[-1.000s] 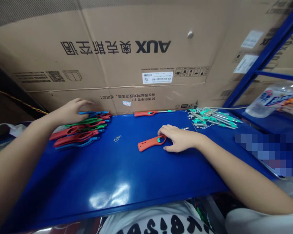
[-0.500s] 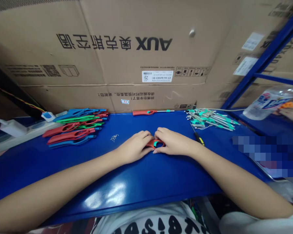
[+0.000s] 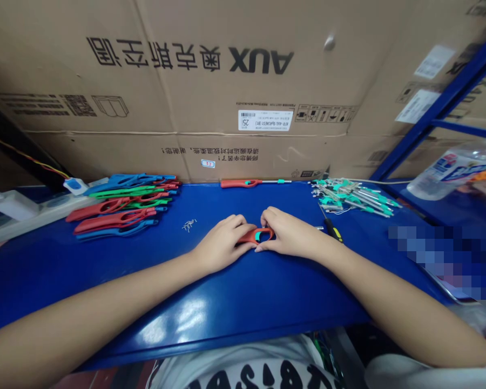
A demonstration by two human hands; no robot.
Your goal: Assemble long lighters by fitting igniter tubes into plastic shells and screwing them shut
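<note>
Blue bench (image 3: 227,294), red handle (image 3: 250,236) clasped between left hand (image 3: 221,247), right hand (image 3: 292,238)

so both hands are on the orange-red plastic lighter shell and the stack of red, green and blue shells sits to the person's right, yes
Wrong side: the head view shows the stack of red, green and blue plastic shells to the person's left. The left hand and right hand are both on the orange-red plastic lighter shell, as said.

Curled left hand (image 3: 221,246), curled right hand (image 3: 290,237), close together
</note>
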